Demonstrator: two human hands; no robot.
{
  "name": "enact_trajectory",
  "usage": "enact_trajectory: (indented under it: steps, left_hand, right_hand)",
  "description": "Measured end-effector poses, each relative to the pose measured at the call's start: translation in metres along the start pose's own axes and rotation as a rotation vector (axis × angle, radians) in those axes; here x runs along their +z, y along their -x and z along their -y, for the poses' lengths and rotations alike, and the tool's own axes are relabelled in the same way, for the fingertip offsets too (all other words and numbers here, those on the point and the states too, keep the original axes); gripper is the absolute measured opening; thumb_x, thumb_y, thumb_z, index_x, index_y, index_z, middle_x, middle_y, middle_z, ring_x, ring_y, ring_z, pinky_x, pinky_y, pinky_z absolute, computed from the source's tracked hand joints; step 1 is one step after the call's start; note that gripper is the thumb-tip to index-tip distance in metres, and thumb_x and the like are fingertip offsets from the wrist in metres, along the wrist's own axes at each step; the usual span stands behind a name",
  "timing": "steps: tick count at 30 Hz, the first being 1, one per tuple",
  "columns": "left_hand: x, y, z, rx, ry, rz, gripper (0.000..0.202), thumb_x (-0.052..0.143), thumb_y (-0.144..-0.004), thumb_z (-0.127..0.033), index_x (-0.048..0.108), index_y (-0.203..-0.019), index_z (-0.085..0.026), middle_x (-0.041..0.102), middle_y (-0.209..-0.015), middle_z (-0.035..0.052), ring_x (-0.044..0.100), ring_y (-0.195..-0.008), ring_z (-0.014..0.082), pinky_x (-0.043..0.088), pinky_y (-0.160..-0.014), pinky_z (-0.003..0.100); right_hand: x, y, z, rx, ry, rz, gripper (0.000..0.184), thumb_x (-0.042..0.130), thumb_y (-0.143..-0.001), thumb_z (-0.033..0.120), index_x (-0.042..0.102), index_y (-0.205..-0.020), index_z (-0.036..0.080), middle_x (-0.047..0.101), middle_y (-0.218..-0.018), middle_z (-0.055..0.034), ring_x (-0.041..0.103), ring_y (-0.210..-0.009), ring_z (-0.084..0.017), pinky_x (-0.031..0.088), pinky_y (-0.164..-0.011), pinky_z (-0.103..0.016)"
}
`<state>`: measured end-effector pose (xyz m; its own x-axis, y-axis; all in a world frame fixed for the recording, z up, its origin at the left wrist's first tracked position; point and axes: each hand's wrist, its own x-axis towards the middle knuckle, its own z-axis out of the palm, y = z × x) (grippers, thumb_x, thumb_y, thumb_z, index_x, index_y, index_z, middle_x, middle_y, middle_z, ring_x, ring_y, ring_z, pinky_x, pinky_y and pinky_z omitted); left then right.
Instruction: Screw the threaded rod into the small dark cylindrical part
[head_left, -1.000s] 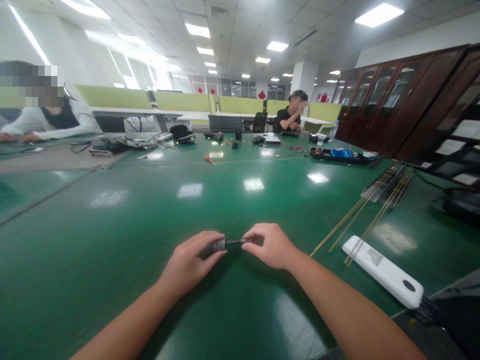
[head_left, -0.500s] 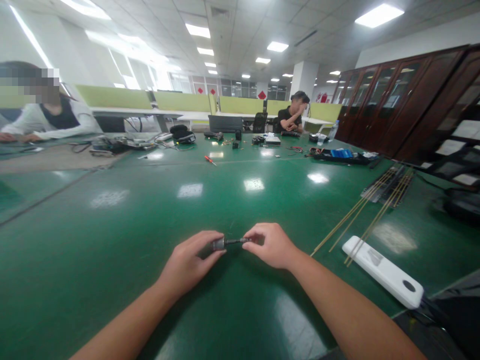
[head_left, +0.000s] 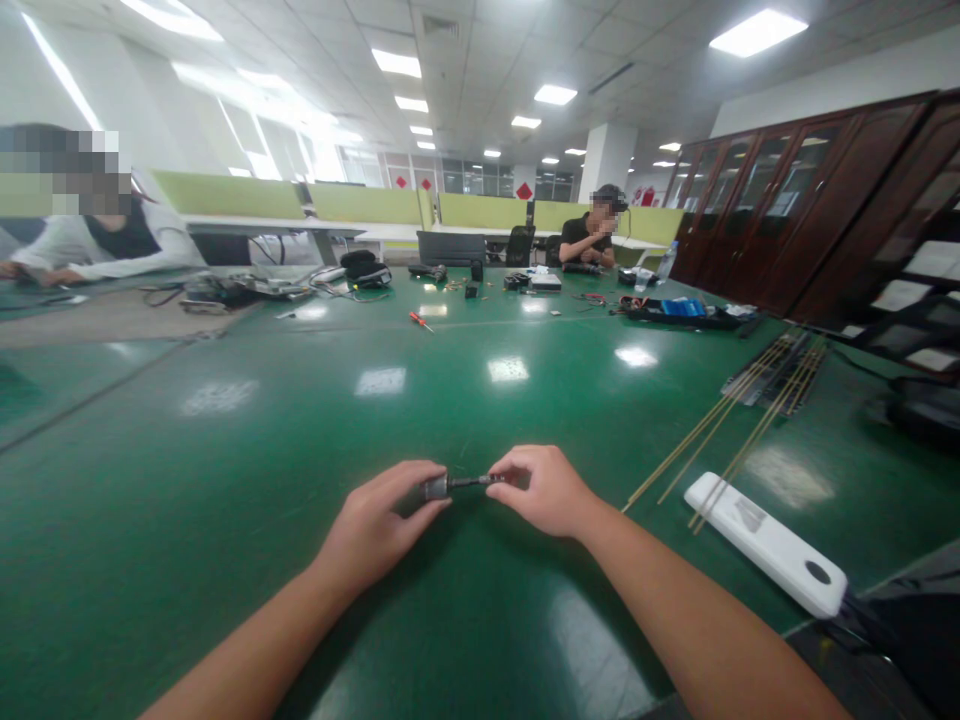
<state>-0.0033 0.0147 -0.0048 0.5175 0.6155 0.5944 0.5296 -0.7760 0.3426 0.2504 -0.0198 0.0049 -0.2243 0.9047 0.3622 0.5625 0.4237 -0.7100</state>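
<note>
Both my hands rest on a glossy green table (head_left: 225,500). My left hand (head_left: 379,525) pinches the grey metal end of a small cylindrical part (head_left: 436,487). A thin dark shaft (head_left: 469,483) sticks out of that part to the right. My right hand (head_left: 544,490) is closed with its fingertips gripping the shaft's other end. The piece is held level just above the table between the two hands. What lies inside each palm is hidden.
A white flat device (head_left: 765,543) lies to my right, with several thin brass rods (head_left: 720,420) beside it. A red screwdriver (head_left: 420,320), cables and tools lie farther back. One person (head_left: 589,240) sits at the far end, another person (head_left: 90,240) at the left. Dark wooden cabinets (head_left: 810,200) line the right.
My hands and the small part have stayed put. The person at the far end has shifted their head and arm slightly.
</note>
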Motion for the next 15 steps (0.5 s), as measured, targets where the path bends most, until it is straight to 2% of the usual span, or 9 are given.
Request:
enact_trajectory:
  steps: [15]
  left_hand:
    - [-0.0012,0.0007,0.0016,-0.001,0.003,-0.010,0.027,0.066,-0.088,-0.036,0.069,-0.110,-0.020,0.073,-0.108,0.0061,0.070,-0.098,0.0201,0.057,-0.094,0.032]
  right_hand:
    - [0.0005,-0.0003,-0.0023,0.001,-0.007,0.001,0.009,0.073,-0.081,0.022,0.077,-0.088,0.019,0.071,-0.078,-0.0015,0.062,-0.071,-0.014,0.046,-0.068,-0.026]
